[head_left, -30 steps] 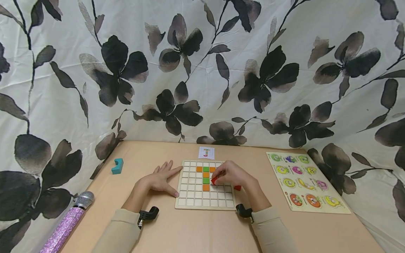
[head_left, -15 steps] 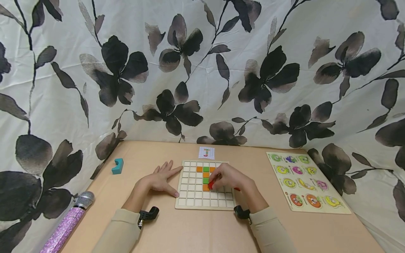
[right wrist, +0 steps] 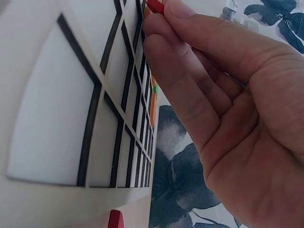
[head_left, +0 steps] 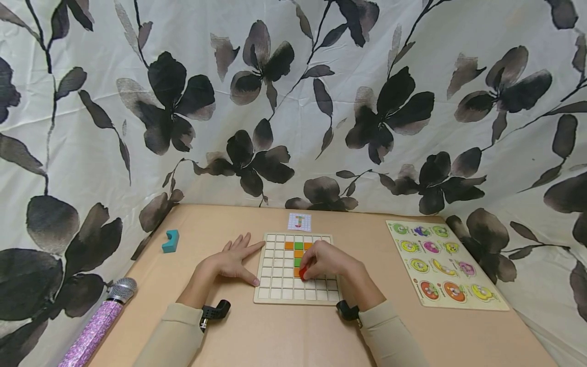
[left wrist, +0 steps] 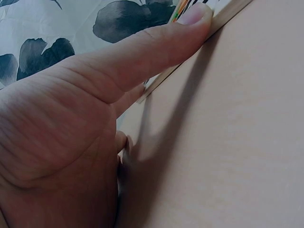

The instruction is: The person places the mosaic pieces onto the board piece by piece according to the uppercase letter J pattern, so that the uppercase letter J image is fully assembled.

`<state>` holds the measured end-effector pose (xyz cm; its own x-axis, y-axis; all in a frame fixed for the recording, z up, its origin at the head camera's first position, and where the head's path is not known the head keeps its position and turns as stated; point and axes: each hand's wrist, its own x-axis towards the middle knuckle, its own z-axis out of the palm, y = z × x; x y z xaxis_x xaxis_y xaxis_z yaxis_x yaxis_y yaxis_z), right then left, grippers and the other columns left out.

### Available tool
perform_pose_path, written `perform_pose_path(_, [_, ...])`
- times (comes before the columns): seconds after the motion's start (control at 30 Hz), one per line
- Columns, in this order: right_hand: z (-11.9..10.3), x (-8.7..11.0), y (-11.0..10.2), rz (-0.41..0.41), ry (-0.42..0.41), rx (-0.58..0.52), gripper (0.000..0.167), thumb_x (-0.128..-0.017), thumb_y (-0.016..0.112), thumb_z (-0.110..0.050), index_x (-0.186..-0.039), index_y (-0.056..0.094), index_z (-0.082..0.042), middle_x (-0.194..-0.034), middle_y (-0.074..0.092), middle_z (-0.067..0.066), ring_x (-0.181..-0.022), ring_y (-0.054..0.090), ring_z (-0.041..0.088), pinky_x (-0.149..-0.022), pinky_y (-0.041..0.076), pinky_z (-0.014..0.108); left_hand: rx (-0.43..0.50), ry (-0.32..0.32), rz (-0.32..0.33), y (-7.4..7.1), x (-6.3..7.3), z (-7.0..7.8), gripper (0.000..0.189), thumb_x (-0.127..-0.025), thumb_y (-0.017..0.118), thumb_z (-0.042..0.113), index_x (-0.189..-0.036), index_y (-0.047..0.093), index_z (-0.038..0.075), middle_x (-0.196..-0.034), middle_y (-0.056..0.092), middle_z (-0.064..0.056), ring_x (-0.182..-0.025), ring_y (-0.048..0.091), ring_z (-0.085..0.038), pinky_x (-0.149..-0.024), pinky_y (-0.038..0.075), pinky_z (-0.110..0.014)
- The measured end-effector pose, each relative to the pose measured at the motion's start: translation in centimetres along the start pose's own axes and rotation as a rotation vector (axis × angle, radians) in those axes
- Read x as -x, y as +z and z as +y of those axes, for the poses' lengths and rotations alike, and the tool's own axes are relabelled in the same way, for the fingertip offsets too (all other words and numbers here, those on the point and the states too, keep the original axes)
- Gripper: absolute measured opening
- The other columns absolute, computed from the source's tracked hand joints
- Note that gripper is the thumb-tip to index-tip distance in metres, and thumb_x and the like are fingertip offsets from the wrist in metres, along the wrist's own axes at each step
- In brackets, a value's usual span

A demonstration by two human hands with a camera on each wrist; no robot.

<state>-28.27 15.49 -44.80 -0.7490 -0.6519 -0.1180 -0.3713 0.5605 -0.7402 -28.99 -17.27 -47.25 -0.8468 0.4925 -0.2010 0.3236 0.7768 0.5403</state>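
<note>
A white gridded board (head_left: pixel 279 294) lies on the table, with orange tiles (head_left: pixel 289 245) and green tiles (head_left: pixel 298 261) set among its white squares. My left hand (head_left: pixel 229 262) rests at the board's left edge, fingers spread, its thumb tip on the rim in the left wrist view. Over the board's middle, my right hand (head_left: pixel 327 260) pinches a small red tile (head_left: pixel 301 272) between thumb and fingertips. That tile overlaps the lowest orange square in the head view. A second red piece (right wrist: pixel 116 219) lies beside the board in the right wrist view; in the head view my right hand hides it.
Behind the board lies a small pattern card (head_left: pixel 299 221). A teal block (head_left: pixel 170 241) sits at the back left, a glittery microphone (head_left: pixel 98 321) along the left edge. On the right is a fruit picture board (head_left: pixel 447 265). A floral cloth (head_left: pixel 321 127) hangs behind the table.
My right hand has shifted left and nearer to me, carrying the red tile from beside the green square down to the lowest orange one. The left hand has stayed put.
</note>
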Motion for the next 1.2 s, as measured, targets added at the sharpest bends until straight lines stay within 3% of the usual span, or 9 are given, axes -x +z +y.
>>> perform_pose_path(0.43, [-0.2,-0.3,0.7,-0.035,-0.074,0.059,0.013,-0.080,0.089,-0.007,-0.089,0.080,-0.011,-0.076,0.072,-0.007,-0.068,0.063,0.005,-0.064,0.055,0.021,0.000,0.002,0.001,0.1,-0.1,-0.1,0.119,-0.068,0.091,0.058,-0.165,0.031,0.025,-0.174,-0.002,-0.025,-0.161,-0.006,-0.047,-0.127,-0.003,-0.067])
perform_pose_path(1.2, [-0.3,-0.3,1.2,-0.061,-0.042,0.054,0.014,-0.082,0.090,-0.012,-0.090,0.079,-0.014,-0.076,0.069,-0.006,-0.069,0.058,0.007,-0.062,0.050,0.020,-0.009,0.003,-0.006,0.2,0.0,-0.1,0.118,-0.070,0.089,0.059,-0.165,0.030,0.024,-0.173,-0.001,-0.027,-0.160,-0.005,-0.048,-0.127,-0.002,-0.068])
